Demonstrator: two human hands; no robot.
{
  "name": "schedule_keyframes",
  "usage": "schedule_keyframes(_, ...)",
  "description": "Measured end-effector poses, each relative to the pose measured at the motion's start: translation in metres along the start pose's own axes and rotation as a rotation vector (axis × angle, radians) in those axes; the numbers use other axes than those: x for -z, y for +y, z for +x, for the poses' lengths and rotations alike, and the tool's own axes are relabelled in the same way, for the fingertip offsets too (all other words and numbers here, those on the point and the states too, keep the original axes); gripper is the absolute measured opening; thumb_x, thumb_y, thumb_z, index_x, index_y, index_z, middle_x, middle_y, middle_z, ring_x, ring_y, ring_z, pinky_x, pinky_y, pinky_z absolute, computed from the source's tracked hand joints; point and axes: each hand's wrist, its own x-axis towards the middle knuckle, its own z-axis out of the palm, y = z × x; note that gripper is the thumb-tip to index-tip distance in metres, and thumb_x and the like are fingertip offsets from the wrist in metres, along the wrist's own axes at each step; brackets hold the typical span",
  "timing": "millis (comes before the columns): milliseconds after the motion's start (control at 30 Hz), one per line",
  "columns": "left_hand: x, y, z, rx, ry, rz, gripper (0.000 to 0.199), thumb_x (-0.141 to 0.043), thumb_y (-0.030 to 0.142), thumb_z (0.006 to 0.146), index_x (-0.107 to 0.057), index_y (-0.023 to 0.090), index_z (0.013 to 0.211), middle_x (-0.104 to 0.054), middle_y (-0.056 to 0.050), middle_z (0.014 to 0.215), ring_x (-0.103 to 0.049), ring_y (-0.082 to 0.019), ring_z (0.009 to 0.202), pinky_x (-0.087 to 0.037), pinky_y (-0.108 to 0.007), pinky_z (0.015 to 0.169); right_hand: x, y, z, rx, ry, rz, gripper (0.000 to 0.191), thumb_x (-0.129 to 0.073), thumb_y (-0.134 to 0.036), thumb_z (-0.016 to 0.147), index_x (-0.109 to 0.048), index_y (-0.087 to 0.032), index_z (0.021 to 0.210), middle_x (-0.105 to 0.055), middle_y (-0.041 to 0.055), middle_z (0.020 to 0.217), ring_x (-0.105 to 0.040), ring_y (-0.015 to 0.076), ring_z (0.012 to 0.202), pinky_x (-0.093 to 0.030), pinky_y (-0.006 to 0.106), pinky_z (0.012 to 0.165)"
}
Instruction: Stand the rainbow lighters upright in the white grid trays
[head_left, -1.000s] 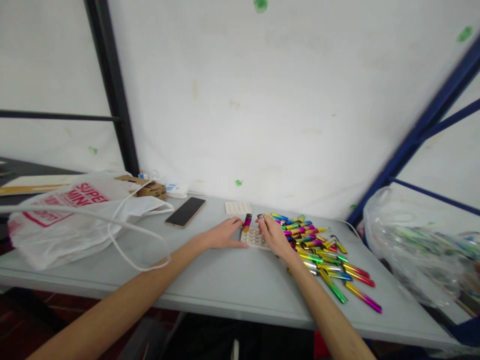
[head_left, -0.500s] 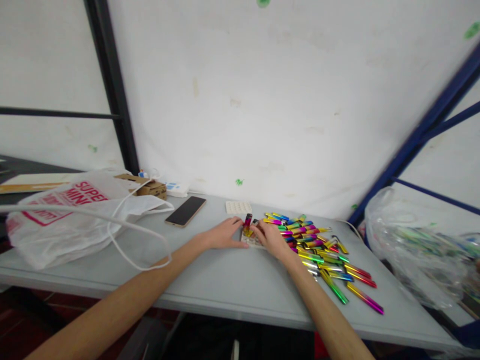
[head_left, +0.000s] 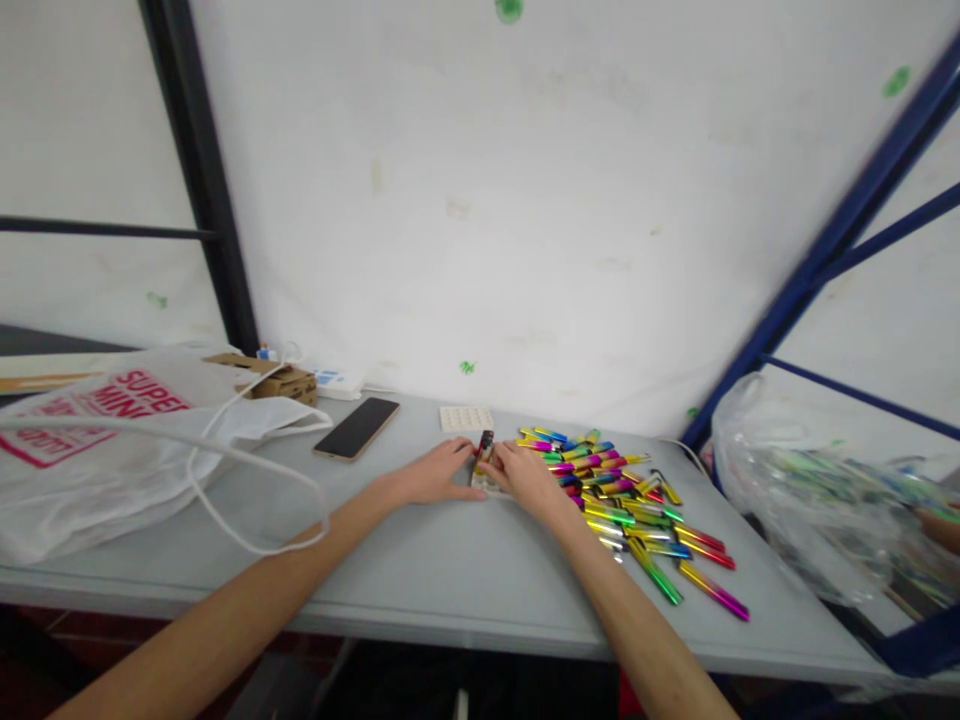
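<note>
My left hand (head_left: 435, 474) holds the left end of a small white tray with holes (head_left: 491, 487), thumb along the near edge and fingers at the far corner. A lighter with a dark top (head_left: 486, 440) stands upright in the tray between my hands. My right hand (head_left: 525, 477) is closed over the tray, thumb and fingers pinched low on a lighter that they mostly cover. Just right of it lies a loose pile of shiny two-coloured lighters (head_left: 611, 515). Behind the tray lies a second white holed tray (head_left: 466, 419).
A phone (head_left: 357, 428) lies left of the hands. Further left are a white plastic bag (head_left: 150, 440), a cardboard box (head_left: 281, 383) and a looping white cable (head_left: 202, 480). Clear plastic bags (head_left: 810, 500) stand at the right beyond the grey table's edge (head_left: 450, 630).
My right hand's fingers have lowered toward the tray, and the lighter top that showed between them is now covered. The whole view has shifted slightly, moving things left in the picture.
</note>
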Motion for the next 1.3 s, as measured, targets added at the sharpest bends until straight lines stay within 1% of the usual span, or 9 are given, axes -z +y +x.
schedule_keyframes(133,-0.001,-0.003,0.000,0.011,-0.004,0.025,0.071,-0.076,0.073,0.091,-0.063,0.020,0.136,-0.063,-0.017,0.144,-0.059,-0.036,0.135,-0.045,-0.047,0.122,0.014,0.024,-0.009,-0.005,0.033,0.124,0.031,-0.058,-0.042,0.112,-0.069,-0.019,0.094,-0.073,0.0056,0.088,-0.065,0.0209,0.080,-0.046,0.031,0.076)
schedule_keyframes(233,-0.001,-0.004,0.001,0.020,0.000,0.033,0.069,-0.076,0.074,0.089,-0.065,0.020,0.132,-0.063,-0.017,0.143,-0.059,-0.037,0.133,-0.045,-0.049,0.122,0.025,0.054,-0.018,-0.136,0.109,0.092,0.024,-0.055,-0.030,0.112,-0.073,-0.017,0.103,-0.077,0.0097,0.099,-0.070,0.0228,0.090,-0.051,0.034,0.087)
schedule_keyframes(500,-0.001,-0.005,0.001,0.029,0.011,0.025,0.069,-0.076,0.075,0.087,-0.066,0.020,0.128,-0.065,-0.017,0.142,-0.061,-0.038,0.132,-0.047,-0.050,0.120,0.050,0.094,-0.046,-0.175,-0.036,0.090,0.018,-0.068,-0.022,0.101,-0.081,-0.018,0.113,-0.078,0.0140,0.121,-0.072,0.0292,0.115,-0.052,0.044,0.107)
schedule_keyframes(667,0.000,-0.005,0.001,0.024,0.013,0.029,0.071,-0.074,0.077,0.088,-0.066,0.020,0.129,-0.065,-0.017,0.142,-0.061,-0.037,0.131,-0.047,-0.050,0.119,0.060,0.095,-0.052,-0.225,-0.117,0.117,0.015,-0.074,-0.014,0.092,-0.082,-0.019,0.104,-0.080,0.0115,0.112,-0.073,0.0279,0.106,-0.053,0.040,0.099)
schedule_keyframes(767,0.002,-0.002,0.001,0.031,0.000,0.041,0.072,-0.074,0.076,0.089,-0.066,0.019,0.131,-0.064,-0.019,0.143,-0.060,-0.038,0.133,-0.046,-0.050,0.120,0.059,0.095,-0.051,-0.258,-0.115,0.105,0.008,-0.072,-0.021,0.095,-0.080,-0.018,0.097,-0.080,0.0113,0.106,-0.072,0.0272,0.098,-0.053,0.038,0.091)
schedule_keyframes(933,0.003,0.000,0.001,0.036,-0.016,0.046,0.069,-0.075,0.073,0.090,-0.065,0.019,0.132,-0.064,-0.018,0.144,-0.060,-0.037,0.133,-0.046,-0.050,0.121,0.059,0.091,-0.047,-0.283,0.101,0.225,0.030,-0.057,-0.043,0.106,-0.078,-0.020,0.105,-0.080,0.0084,0.091,-0.070,0.0249,0.082,-0.050,0.036,0.080)
schedule_keyframes(1067,0.001,-0.003,0.001,0.031,-0.014,0.034,0.068,-0.076,0.072,0.089,-0.065,0.020,0.132,-0.064,-0.016,0.143,-0.060,-0.036,0.132,-0.046,-0.049,0.121,0.052,0.072,-0.034,-0.301,0.329,0.578,0.045,-0.068,-0.060,0.096,-0.078,-0.020,0.114,-0.077,0.0056,0.089,-0.064,0.0217,0.074,-0.049,0.032,0.070)
schedule_keyframes(1200,0.001,-0.003,0.001,0.038,-0.021,0.032,0.070,-0.077,0.072,0.089,-0.064,0.020,0.134,-0.063,-0.017,0.145,-0.060,-0.037,0.133,-0.046,-0.049,0.121,0.029,0.042,-0.017,-0.364,0.356,0.973,0.054,-0.074,-0.071,0.087,-0.076,-0.018,0.095,-0.066,0.0008,0.075,-0.057,0.0180,0.069,-0.050,0.030,0.068)
schedule_keyframes(1300,0.001,-0.002,0.001,0.045,-0.034,0.040,0.070,-0.076,0.072,0.090,-0.063,0.020,0.136,-0.062,-0.017,0.146,-0.059,-0.036,0.135,-0.046,-0.047,0.120,0.015,0.020,-0.010,-0.414,0.357,1.187,0.059,-0.077,-0.079,0.078,-0.068,-0.021,0.085,-0.065,0.0022,0.082,-0.062,0.0198,0.078,-0.054,0.032,0.071)
